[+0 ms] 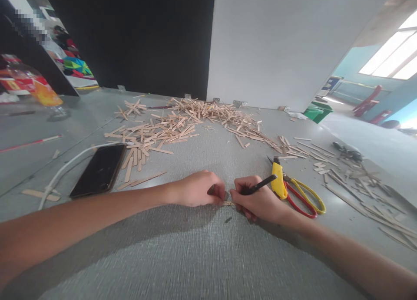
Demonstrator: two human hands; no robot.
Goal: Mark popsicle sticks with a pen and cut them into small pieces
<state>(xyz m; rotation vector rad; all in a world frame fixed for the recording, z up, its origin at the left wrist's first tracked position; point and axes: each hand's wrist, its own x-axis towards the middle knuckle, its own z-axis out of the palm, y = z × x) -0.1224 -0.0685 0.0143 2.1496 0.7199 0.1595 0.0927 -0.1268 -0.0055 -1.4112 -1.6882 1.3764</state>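
My left hand (pixel 198 189) is curled shut, pinching one end of a small wooden stick piece (pixel 228 203) that lies flat on the grey table (pixel 202 256). My right hand (pixel 257 200) is closed round a black pen (pixel 260 186), with its tip down at the stick piece between the two hands. Both forearms rest on the table. Just right of my right hand lies a pair of yellow-and-red cutters (pixel 293 191).
A big heap of wooden craft sticks (pixel 182 122) spreads across the far table, with more loose sticks (pixel 358 187) at the right. A black phone (pixel 99 169) with a white cable (pixel 65 167) lies at the left. A plastic bottle (pixel 29 85) stands far left.
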